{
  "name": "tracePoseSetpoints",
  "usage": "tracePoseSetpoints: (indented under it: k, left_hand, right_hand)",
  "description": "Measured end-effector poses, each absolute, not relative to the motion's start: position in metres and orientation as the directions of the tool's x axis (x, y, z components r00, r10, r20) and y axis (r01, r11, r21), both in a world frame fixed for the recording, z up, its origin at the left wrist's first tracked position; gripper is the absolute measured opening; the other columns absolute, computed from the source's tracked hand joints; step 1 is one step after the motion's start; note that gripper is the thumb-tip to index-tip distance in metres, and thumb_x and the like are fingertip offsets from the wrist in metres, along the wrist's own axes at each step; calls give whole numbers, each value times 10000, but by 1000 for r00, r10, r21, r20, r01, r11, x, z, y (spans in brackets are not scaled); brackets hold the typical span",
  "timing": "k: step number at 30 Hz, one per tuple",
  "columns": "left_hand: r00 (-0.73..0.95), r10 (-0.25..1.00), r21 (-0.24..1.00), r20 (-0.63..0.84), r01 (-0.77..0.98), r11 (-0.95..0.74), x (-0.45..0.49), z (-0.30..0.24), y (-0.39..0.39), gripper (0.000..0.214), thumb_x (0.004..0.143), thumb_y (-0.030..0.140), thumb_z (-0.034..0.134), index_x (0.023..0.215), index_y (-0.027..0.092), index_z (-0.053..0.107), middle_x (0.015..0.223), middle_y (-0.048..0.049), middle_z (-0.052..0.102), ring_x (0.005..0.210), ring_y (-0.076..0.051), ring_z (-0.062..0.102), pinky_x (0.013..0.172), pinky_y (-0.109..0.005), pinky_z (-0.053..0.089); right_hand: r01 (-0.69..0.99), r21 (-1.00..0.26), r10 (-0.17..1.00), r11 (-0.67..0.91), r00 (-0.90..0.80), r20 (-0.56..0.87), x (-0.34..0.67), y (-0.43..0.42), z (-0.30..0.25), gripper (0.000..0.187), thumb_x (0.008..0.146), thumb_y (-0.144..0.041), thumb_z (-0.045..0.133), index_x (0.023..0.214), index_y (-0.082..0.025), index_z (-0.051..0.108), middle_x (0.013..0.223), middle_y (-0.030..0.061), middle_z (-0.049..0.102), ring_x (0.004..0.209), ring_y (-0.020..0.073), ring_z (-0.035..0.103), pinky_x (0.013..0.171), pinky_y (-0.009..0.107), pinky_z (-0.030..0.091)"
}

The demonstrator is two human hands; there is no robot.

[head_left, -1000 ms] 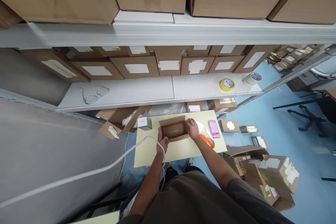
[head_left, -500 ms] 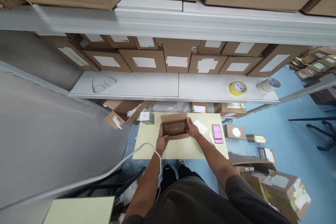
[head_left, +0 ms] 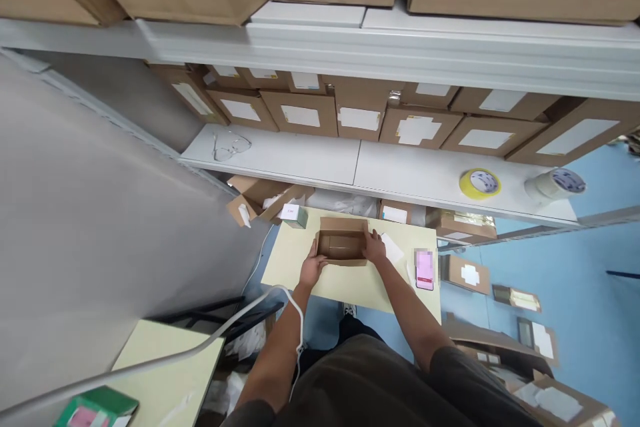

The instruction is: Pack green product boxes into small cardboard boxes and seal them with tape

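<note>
An open brown cardboard box [head_left: 344,260] sits on the pale yellow table [head_left: 290,267], its flaps up and its inside showing bare cardboard. My left hand [head_left: 313,267] grips the box's left side, thumb toward the front edge. On the opposite side, my right hand [head_left: 374,247] holds the right wall with fingers over the rim. Just right of that hand lies a white paper [head_left: 392,248]. A phone with a pink screen [head_left: 425,269] rests near the table's right edge. At the back left corner stands a small white and green box [head_left: 294,215].
Above the table, a white shelf [head_left: 310,153] carries labelled cartons, glasses [head_left: 231,145], yellow tape [head_left: 480,183] and a pale tape roll [head_left: 556,185]. A white cable-like arm [head_left: 225,327] crosses at left. Cartons [head_left: 467,274] lie on the blue floor at right. A second table [head_left: 165,363] stands lower left.
My view has turned to the left, bringing a green box on the second table into sight. Both hands still hold the cardboard box, which now sits more level in view.
</note>
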State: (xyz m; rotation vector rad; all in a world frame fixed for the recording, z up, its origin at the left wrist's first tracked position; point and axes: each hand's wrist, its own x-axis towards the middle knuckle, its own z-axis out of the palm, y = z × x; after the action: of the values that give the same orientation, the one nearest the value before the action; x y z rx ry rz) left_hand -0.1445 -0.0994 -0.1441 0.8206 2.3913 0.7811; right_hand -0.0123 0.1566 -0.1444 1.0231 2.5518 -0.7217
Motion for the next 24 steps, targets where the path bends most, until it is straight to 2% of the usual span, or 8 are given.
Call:
tracePoseSetpoints:
  k: [3,5,9,12,14,16,20,24]
  left_hand:
    - [-735,641,682,-221,354,640,-125,-136,-117,164,948,226,696,988,225,855,1725,-53,540,1421,-277,690,1219,-430,562]
    - [-763,611,689,-212,327,647,-111,-130,-132,169,963,226,688,1002,230,853,1708,-75,559,1428,-280,687,1212,-428,567]
    - [-820,539,676,-192,287,678,-88,-116,-172,177,999,239,676,1018,244,851,1659,-117,607,1430,-310,684,1225,-435,561]
    - [-850,499,689,-165,263,676,-73,-106,-216,172,1010,278,678,1047,262,846,1646,-109,624,1496,-313,627,1238,-440,550]
    - [-867,473,693,-157,244,678,-61,-99,-251,151,986,294,712,1046,273,849,1647,-93,625,1509,-322,615,1238,-460,555]
    - [-891,429,687,-148,219,693,-47,-94,-289,118,937,287,765,1012,273,855,1648,-84,625,1500,-336,625,1240,-482,559]
    - [-964,243,676,-105,111,729,-11,-90,-368,117,874,270,829,987,264,859,1619,-106,648,1511,-352,611,1270,-500,529]
    - [-995,-11,675,-95,-72,734,37,-90,-448,99,890,273,810,977,270,856,1572,-111,680,1535,-373,577,1276,-555,503]
  right_hand:
    - [676,-399,564,620,-737,-373,-16,156,-141,592,1051,-235,591,1641,-267,547,1650,181,546,1306,314,708,1044,398,583]
    - [619,-461,539,636,-784,-308,-20,151,-138,431,1109,-265,492,1495,-256,682,1587,152,607,1215,280,745,1038,385,586]
    - [447,-527,405,723,-892,-202,-32,135,-123,347,1129,-301,459,1196,-238,794,1448,128,701,1208,272,731,1046,385,572]
    - [322,-534,233,782,-945,-229,-46,116,-105,299,1118,-301,496,1085,-243,787,1215,105,783,1133,263,731,996,358,558]
    - [227,-526,111,819,-964,-244,-58,97,-91,216,1077,-289,582,1082,-246,794,1175,104,796,1135,269,726,1005,362,551]
    - [108,-529,4,842,-981,-193,-75,69,-78,177,1015,-289,682,1130,-241,808,1270,124,786,1254,298,695,1099,407,536]
    - [-127,-588,-161,799,-987,-6,-113,-18,-57,351,990,-346,715,1317,-239,786,1429,133,742,1480,350,577,1277,535,450]
    - [-317,-651,-341,689,-935,94,-134,-144,-43,504,1012,-306,647,1511,-237,681,1517,134,696,1479,336,589,1290,552,455]
